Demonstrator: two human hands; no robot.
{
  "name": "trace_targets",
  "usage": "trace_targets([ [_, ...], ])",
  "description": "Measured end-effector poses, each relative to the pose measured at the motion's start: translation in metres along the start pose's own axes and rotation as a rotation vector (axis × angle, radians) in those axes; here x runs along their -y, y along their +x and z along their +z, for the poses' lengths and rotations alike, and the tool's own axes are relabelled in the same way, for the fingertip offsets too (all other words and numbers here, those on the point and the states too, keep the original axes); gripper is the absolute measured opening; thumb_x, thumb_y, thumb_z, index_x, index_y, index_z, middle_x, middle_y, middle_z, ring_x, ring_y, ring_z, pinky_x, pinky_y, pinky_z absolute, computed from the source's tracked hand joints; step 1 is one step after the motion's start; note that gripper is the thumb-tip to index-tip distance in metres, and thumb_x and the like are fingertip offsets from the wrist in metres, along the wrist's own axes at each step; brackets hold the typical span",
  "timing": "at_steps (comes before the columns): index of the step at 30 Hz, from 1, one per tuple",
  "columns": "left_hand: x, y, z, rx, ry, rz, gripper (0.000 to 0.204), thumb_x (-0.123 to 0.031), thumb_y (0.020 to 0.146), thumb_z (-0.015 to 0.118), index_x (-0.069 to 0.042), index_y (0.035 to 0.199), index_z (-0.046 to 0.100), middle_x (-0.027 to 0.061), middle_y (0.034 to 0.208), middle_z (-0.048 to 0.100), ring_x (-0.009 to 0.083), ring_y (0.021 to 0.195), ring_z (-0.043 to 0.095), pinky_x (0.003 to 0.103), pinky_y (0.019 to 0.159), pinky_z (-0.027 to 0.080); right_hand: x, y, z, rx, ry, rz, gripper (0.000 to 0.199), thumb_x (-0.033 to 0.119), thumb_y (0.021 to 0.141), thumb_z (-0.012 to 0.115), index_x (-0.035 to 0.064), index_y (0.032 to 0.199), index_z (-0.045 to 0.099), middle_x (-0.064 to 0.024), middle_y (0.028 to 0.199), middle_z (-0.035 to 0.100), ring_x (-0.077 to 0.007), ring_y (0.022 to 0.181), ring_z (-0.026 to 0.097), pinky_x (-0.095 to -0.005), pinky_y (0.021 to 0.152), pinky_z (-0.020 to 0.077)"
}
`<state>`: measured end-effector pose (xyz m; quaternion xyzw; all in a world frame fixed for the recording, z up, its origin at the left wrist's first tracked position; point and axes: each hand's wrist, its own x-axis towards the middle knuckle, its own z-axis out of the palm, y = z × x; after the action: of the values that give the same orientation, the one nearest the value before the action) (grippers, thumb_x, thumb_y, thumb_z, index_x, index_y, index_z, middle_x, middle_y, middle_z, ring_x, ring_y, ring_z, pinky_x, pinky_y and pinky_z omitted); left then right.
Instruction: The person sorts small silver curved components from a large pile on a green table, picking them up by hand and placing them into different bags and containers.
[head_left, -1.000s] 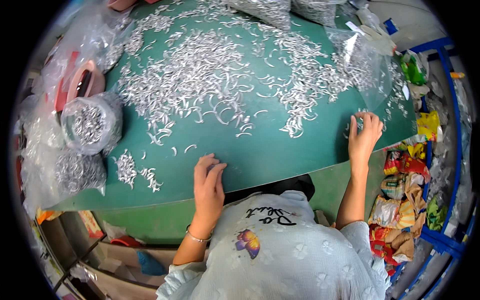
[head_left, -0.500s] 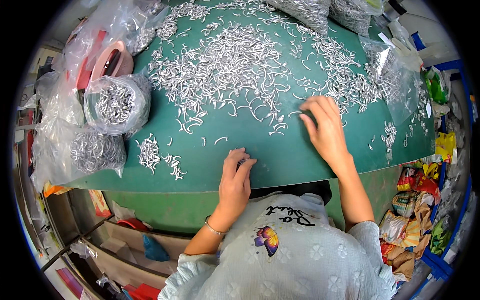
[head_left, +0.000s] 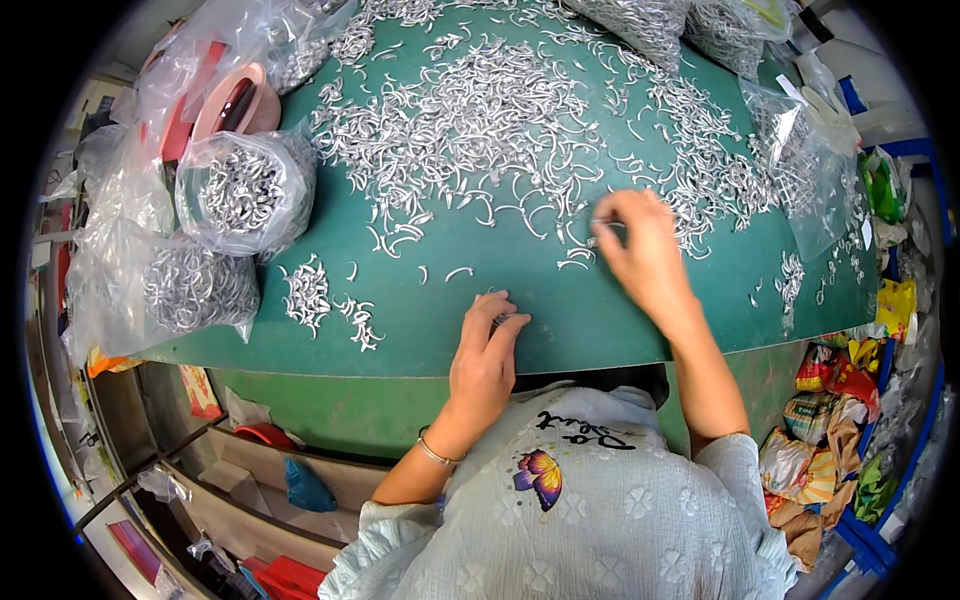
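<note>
Curved silver metal pieces (head_left: 480,120) lie scattered over the green desk (head_left: 600,320), thickest in the upper centre. The right hand (head_left: 640,250) has moved left from the right edge into the heap and pinches, it seems, one piece. The left hand (head_left: 485,355) rests half closed at lower centre. Clear bags (head_left: 240,195) of pieces stand at left.

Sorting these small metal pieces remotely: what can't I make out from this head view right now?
- Right hand: whether its fingertips pinch a metal piece; the hand covers them.
- Left hand: anything under its curled fingers is hidden.
- Loose metal pieces: too small to tell one shape from another.
- Clear bags: glare and folds blur the contents.
- Table far edge: cut off by the frame.
</note>
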<state>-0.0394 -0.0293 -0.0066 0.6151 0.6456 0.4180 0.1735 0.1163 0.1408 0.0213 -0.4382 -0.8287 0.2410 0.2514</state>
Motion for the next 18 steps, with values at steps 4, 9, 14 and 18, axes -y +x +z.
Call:
trace_targets([
  [4,0.002,-0.004,0.001,-0.013,-0.015,-0.012,0.023,0.012,0.078,0.059,0.003,0.100,0.062,0.0174,0.106,0.055,0.0389,0.109,0.056,0.051,0.101,0.044,-0.030,-0.033,-0.066,-0.113,-0.242,0.182,0.009,0.000,0.076,0.064,0.0030,0.084,0.059,-0.0122,0.076,0.062,-0.0311,0.078,0.060,-0.0413,0.072,0.0462],
  [9,0.000,-0.002,-0.001,-0.004,-0.015,-0.014,0.023,0.012,0.079,0.058,0.004,0.099,0.062,0.0177,0.106,0.054,0.0393,0.110,0.055,0.051,0.102,0.044,-0.053,-0.056,-0.101,-0.079,-0.612,0.228,0.007,0.002,0.077,0.067,0.0035,0.081,0.062,-0.0128,0.079,0.064,-0.0329,0.080,0.060,-0.0429,0.073,0.0438],
  [14,0.000,0.001,0.001,0.004,-0.012,-0.011,0.022,0.012,0.079,0.058,0.003,0.099,0.062,0.0172,0.106,0.055,0.0377,0.110,0.056,0.050,0.102,0.043,0.011,-0.015,-0.007,-0.071,-0.208,-0.131,0.014,0.015,0.078,0.073,0.0045,0.078,0.064,-0.0113,0.082,0.060,-0.0287,0.084,0.055,-0.0392,0.076,0.0394],
  [18,-0.002,0.001,0.001,-0.017,-0.008,-0.036,0.022,0.013,0.080,0.060,0.001,0.098,0.064,0.0158,0.105,0.057,0.0353,0.110,0.056,0.049,0.102,0.043,0.024,-0.007,0.031,-0.043,-0.319,-0.200,0.014,0.015,0.079,0.072,0.0058,0.080,0.062,-0.0079,0.084,0.054,-0.0266,0.086,0.050,-0.0387,0.076,0.0363],
])
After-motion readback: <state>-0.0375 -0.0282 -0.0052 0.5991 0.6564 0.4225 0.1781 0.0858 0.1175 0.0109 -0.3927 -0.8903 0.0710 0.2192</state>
